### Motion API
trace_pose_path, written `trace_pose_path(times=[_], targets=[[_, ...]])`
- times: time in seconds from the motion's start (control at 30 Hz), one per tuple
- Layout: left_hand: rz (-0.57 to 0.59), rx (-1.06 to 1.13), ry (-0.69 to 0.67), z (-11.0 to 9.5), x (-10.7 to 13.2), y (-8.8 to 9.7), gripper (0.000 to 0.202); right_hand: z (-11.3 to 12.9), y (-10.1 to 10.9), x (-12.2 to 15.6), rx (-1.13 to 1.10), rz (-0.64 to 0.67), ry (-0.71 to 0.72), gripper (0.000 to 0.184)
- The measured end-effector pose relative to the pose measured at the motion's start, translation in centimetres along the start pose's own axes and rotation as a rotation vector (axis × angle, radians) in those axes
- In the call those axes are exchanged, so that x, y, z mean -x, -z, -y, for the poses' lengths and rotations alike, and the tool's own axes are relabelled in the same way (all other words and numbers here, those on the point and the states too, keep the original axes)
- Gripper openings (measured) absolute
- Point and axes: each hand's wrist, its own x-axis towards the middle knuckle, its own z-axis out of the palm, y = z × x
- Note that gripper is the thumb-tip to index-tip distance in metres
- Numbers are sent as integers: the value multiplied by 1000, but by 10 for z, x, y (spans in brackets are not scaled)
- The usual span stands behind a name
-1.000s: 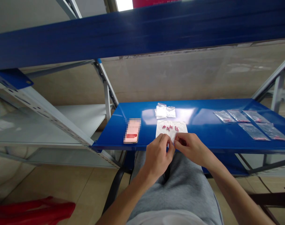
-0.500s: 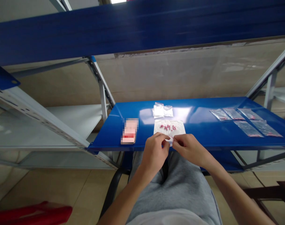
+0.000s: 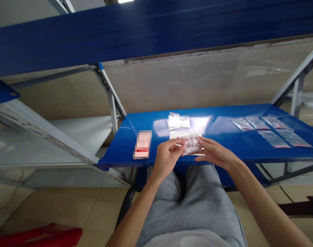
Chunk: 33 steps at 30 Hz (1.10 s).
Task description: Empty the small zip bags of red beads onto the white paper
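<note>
Crosswise between the two hands, a clear plastic zip bag (image 3: 192, 142) was held up over a white paper sheet (image 3: 175, 135) near the front edge of the blue shelf (image 3: 218, 137). Its long axis ran roughly left to right, so that one end faced each hand, and a red line (image 3: 183, 142) marked the end on the left. The left hand (image 3: 168, 154) had its thumb and fingers pinched on that end, and lay directly to the left of the bag. The right hand (image 3: 216, 154) lay just beyond the opposite end, its fingers spread and reaching around the clear plastic; whether they pressed on it or only brushed it could not be told. Neither hand was plainly nearer, since the bag filled the gap between them, but the firmer hold seemed to be the left one. Whatever lay on the paper beneath was mostly hidden. Behind the sheet sat a stack of small zip bags (image 3: 174, 121), and left of the hands lay a phone (image 3: 143, 142) with a blurred-out screen. Well to the right, five flat zip bags (image 3: 273, 139) with small red contents lay in two rows.
</note>
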Motion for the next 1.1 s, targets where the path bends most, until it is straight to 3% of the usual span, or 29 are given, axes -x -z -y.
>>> trace_pose_path(times=[0.1, 0.33, 0.47, 0.57, 0.7, 0.8, 0.9, 1.1], targets=[[40, -45, 47, 5, -3, 0, 19, -12, 1, -9, -89, 84, -13, 45], [32, -91, 106, 14, -9, -1, 26, -31, 16, -26, -117, -64, 39, 32], [67, -139, 58, 19, -32, 4, 21, -27, 30, -38, -108, -115, 98, 38], [45, -218, -42, 18, -61, 12, 23, -9, 44, -53, -35, -162, 160, 42], [47, -452, -105, 20, -99, 13, 32, 22, 57, -81, 193, -181, 259, 45], [43, -622, -108, 30, -112, 7, 33, 39, 54, -103, 444, -166, 309, 37], [1, -755, -63, 44, -112, 3, 32, 49, 41, -116, 742, -161, 390, 22], [-46, -807, -26, 64, -104, 11, 26, 59, 14, -121, 1419, 15, 535, 29]])
